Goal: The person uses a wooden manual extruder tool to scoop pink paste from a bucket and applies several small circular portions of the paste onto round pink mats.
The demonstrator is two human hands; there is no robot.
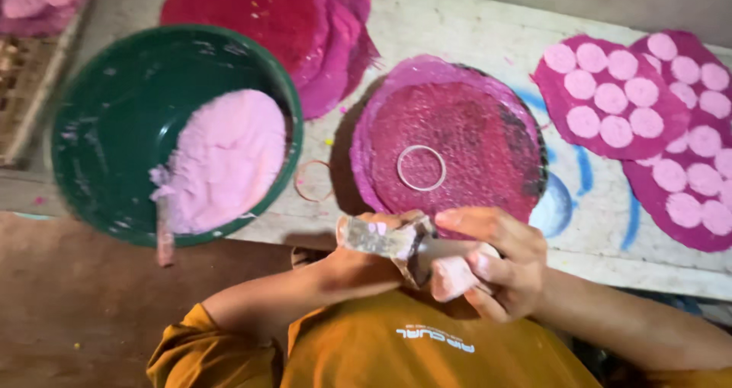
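A lump of pale pink paste is held over a round magenta-stained tray.

From the head camera, a clear plastic wrap smeared with pink (pixel 379 235) is gripped in the closed left hand (pixel 358 262), while a soft pale pink lump of paste (pixel 451 276) is clasped in the curled right hand (pixel 499 258). On the round magenta-stained tray (pixel 450 140) only a thin metal ring (pixel 421 167) is seen, unfilled. Two magenta sheets covered with pink discs (pixel 610 98) are laid to the right, finished by the look of it. Much pink paste (pixel 225 155) is left in the green plastic bowl (pixel 122 121).
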